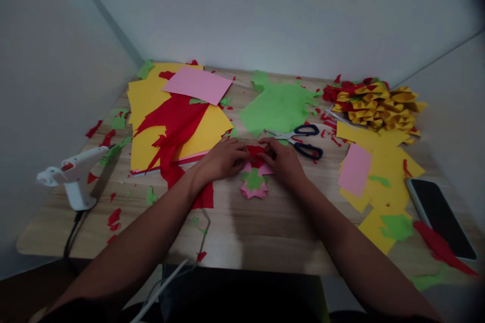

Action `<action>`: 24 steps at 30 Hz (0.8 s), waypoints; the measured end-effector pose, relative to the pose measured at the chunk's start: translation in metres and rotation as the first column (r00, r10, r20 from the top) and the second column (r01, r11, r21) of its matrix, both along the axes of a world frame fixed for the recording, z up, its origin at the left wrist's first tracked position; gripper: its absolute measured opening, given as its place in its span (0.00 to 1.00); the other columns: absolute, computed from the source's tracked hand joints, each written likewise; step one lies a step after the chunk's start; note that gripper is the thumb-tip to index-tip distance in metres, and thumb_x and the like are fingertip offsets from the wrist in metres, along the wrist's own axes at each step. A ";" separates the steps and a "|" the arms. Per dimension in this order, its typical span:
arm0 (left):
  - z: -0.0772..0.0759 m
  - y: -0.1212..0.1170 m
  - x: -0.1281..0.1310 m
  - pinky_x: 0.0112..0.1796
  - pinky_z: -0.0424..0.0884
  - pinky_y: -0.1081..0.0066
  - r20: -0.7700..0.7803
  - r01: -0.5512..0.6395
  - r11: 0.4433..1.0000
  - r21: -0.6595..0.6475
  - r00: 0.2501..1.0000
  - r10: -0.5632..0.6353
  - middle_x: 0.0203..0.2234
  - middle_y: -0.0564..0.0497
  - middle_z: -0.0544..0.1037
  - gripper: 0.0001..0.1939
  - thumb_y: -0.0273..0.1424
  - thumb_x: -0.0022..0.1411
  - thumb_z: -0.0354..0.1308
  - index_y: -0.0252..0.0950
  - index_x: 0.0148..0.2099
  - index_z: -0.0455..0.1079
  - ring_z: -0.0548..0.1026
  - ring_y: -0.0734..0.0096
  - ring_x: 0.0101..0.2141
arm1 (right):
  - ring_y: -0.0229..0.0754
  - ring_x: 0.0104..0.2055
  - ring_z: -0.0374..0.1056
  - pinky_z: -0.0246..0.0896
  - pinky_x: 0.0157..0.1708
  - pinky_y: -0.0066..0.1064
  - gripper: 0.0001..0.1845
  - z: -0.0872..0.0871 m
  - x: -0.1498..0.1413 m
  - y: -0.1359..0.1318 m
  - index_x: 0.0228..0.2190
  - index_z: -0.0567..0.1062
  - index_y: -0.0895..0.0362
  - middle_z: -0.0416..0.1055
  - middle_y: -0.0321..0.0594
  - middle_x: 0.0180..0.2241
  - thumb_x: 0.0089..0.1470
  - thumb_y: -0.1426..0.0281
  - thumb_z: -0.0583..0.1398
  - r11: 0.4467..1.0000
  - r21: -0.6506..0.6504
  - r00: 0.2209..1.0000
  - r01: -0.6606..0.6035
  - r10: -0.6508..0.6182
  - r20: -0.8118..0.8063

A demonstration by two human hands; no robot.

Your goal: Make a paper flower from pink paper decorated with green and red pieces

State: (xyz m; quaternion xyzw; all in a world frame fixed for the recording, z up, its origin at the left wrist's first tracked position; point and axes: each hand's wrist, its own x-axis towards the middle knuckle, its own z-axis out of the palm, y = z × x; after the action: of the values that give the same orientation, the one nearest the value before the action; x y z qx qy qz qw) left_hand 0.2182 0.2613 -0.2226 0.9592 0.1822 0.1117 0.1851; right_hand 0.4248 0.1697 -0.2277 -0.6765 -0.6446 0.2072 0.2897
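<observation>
At the middle of the table, my left hand (227, 157) and my right hand (282, 160) face each other with bent fingers. Between them is a small piece of red paper (256, 153), its left edge in my left fingertips and its right edge in my right ones. It sits at the far side of a folded pink and green paper piece (253, 181), which has a zigzag pink edge toward me. My fingers hide part of both. Dark-handled scissors (293, 137) lie just beyond my right hand, blades pointing left.
Yellow sheets (151, 96), torn red paper (182, 123) and a pink sheet (197, 84) lie left. Beyond is green paper (276, 108). A white glue gun (78, 174) stands left, its cord over the edge. Folded yellow pieces (382, 106) and a phone (441, 217) are right.
</observation>
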 end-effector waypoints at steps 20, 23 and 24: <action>0.000 -0.001 0.005 0.45 0.64 0.62 -0.033 0.002 0.999 0.043 0.999 0.000 0.39 0.48 0.78 0.15 0.26 0.62 0.57 0.45 0.46 0.81 0.73 0.61 0.42 | 0.51 0.54 0.67 0.64 0.55 0.43 0.18 -0.005 -0.003 -0.001 0.51 0.75 0.56 0.70 0.51 0.48 0.59 0.68 0.61 0.963 0.269 0.990 0.007 -0.044 0.131; 0.002 0.001 0.005 0.43 0.65 0.65 -0.030 0.027 1.000 0.013 0.999 -0.026 0.40 0.48 0.78 0.16 0.23 0.60 0.56 0.43 0.45 0.81 0.74 0.63 0.42 | 0.49 0.51 0.67 0.65 0.53 0.42 0.11 -0.003 -0.006 -0.003 0.44 0.78 0.53 0.70 0.48 0.44 0.61 0.69 0.58 0.940 0.335 0.982 -0.068 0.005 0.187; 0.003 0.001 0.006 0.42 0.65 0.66 -0.028 0.036 0.999 0.004 0.999 -0.036 0.40 0.49 0.78 0.16 0.22 0.60 0.56 0.42 0.45 0.81 0.74 0.64 0.42 | 0.49 0.49 0.67 0.65 0.51 0.41 0.09 -0.003 -0.007 -0.003 0.42 0.78 0.53 0.70 0.47 0.43 0.61 0.69 0.58 0.932 0.349 0.979 -0.101 0.029 0.204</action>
State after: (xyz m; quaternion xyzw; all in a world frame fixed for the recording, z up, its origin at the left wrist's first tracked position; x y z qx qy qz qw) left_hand 0.2237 0.2623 -0.2197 0.9642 0.1672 0.0955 0.1823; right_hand 0.4180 0.1663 -0.2309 -0.6078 -0.7188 0.0289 0.3363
